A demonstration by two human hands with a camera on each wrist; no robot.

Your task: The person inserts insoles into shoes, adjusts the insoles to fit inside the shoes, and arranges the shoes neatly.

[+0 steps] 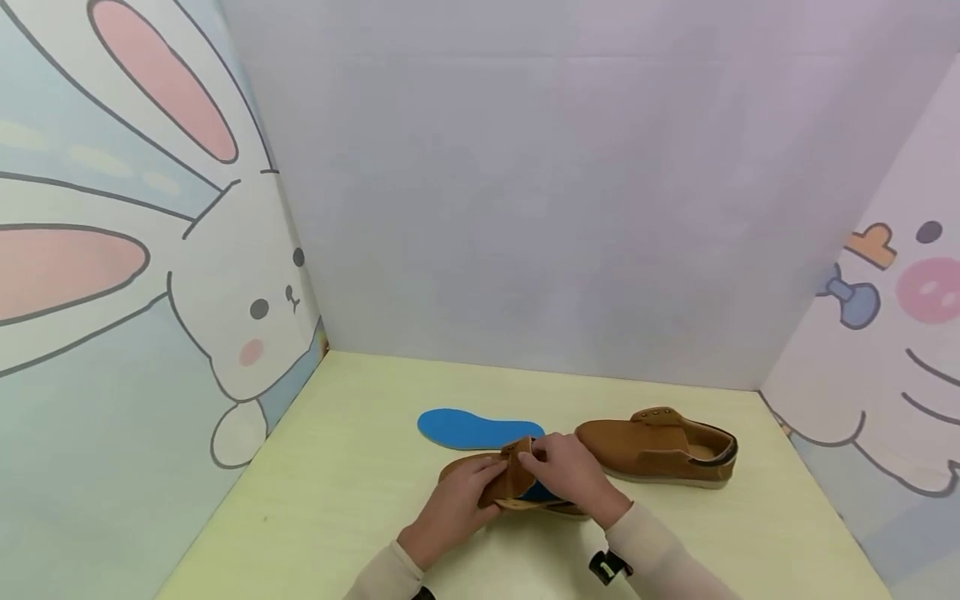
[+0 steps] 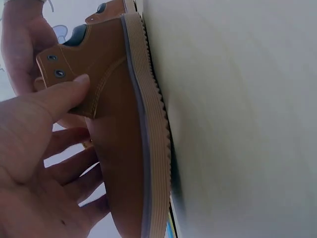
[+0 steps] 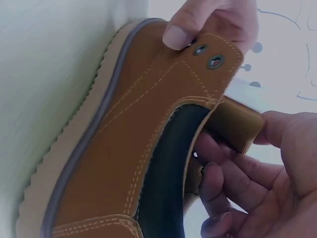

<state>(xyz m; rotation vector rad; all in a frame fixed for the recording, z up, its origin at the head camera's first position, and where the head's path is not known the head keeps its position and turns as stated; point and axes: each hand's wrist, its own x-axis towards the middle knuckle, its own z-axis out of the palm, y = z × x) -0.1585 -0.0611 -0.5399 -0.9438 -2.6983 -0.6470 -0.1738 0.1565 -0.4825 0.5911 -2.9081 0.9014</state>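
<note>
A brown lace-up shoe (image 1: 480, 467) without laces rests on its sole, toe to the left. My left hand (image 1: 459, 504) grips its front, the thumb on the near side by the eyelet flap (image 2: 57, 64) and the fingers across the top. My right hand (image 1: 573, 471) is at the shoe's opening and pinches the tongue (image 3: 235, 124) between thumb and fingers. Inside the shoe a blue insole (image 1: 538, 492) shows in the head view. The dark collar lining (image 3: 166, 163) faces the right wrist view.
Another blue insole (image 1: 476, 431) lies flat on the pale yellow table (image 1: 337, 467), just behind the held shoe. A matching brown shoe (image 1: 630, 450) stands to the right, toe leftward. Printed cartoon panels (image 1: 247, 275) border the sides, and a plain grey wall (image 1: 510, 208) closes the back.
</note>
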